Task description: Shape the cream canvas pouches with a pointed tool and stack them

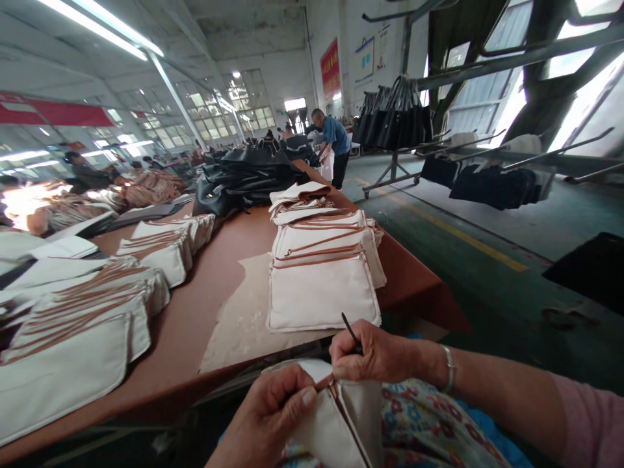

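Just on the near side of the brown table point(221, 265), our left hand point(279, 408) pinches a pale pouch point(325, 430) by its brown trim point(323, 383) while our right hand point(374, 354) clasps a thin dark tool point(349, 327), seemingly working that trim, which next probably needs holding steady.

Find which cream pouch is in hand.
The pouch over the lap, gripped by the left hand with the right hand at its brown trim; the other cream pouches lie piled on the brown table.

A cream pouch point(327, 432) with a brown-trimmed opening point(347, 419) slants over the lap point(429, 422), a slim dark tool point(348, 327) tilted above it.
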`<state>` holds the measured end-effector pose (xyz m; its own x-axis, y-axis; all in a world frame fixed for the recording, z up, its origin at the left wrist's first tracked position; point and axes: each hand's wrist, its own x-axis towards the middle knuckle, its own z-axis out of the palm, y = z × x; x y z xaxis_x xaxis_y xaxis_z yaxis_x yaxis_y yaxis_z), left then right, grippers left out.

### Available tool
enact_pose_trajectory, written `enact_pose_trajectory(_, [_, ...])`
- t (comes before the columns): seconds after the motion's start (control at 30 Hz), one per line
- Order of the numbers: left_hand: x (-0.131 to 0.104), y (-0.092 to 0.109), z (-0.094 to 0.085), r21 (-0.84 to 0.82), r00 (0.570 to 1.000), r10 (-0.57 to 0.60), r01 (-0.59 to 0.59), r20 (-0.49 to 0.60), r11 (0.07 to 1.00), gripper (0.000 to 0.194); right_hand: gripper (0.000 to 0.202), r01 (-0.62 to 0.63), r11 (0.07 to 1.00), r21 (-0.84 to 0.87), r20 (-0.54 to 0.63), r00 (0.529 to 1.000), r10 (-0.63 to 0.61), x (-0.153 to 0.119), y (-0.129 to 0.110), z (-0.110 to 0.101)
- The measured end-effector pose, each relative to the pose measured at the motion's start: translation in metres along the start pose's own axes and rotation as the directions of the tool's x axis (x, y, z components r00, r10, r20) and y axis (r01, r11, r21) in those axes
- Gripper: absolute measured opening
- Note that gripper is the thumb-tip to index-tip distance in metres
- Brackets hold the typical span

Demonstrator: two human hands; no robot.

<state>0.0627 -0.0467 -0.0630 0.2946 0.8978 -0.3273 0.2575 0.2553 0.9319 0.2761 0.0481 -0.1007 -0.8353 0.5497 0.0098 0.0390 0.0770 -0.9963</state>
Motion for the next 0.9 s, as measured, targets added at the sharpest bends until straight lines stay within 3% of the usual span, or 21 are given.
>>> enact_pose_trajectory(0.2, [-0.008,-0.005,-0.021,0.023,0.985,-0.031,0.028,0.167,0.999,0.044,0.043,-0.011,0.995,0.102,0.014,1.0,0.01,-0.002,0.005,-0.005])
enact_pose_trajectory(0.3, [-0.013,-0.004,-0.03,0.09,0.995,-0.027,0.018,0.097,0.996,0.038,0.047,-0.025,0.996,0.081,0.036,0.999,0.022,-0.001,0.006,-0.016])
enact_pose_trajectory(0.37, [-0.014,0.001,-0.031,0.214,0.999,0.042,-0.041,0.003,0.976,0.034,0.049,0.005,1.0,-0.006,0.027,1.0,-0.005,0.003,-0.001,-0.025])
enact_pose_trajectory(0.47, [-0.011,0.015,-0.023,0.499,0.978,0.181,-0.108,-0.1,0.86,0.028,0.048,0.166,0.944,-0.286,-0.069,0.979,-0.193,0.009,-0.025,-0.029])
enact_pose_trajectory(0.57, [-0.005,0.031,-0.01,0.65,0.955,0.278,-0.15,-0.098,0.745,0.022,0.046,0.335,0.817,-0.468,-0.026,0.92,-0.392,0.016,-0.05,-0.013])
enact_pose_trajectory(0.63, [-0.002,0.037,-0.006,0.616,0.948,0.299,-0.173,-0.106,0.769,0.018,0.057,0.382,0.796,-0.469,0.091,0.918,-0.387,0.022,-0.055,0.004])
enact_pose_trajectory(0.73, [-0.006,0.034,-0.018,0.473,0.975,0.192,-0.118,-0.112,0.873,0.018,0.041,0.317,0.832,-0.455,0.177,0.948,-0.265,0.034,-0.045,0.02])
enact_pose_trajectory(0.8, [-0.018,0.024,-0.036,0.391,0.997,0.05,-0.023,-0.061,0.92,0.033,0.028,0.253,0.889,-0.381,0.13,0.967,-0.219,0.039,-0.035,0.018])
enact_pose_trajectory(0.9, [-0.044,0.006,-0.063,0.296,0.994,-0.108,0.105,-0.009,0.949,0.052,0.032,0.201,0.971,-0.133,0.03,0.98,-0.199,0.044,-0.024,0.0])
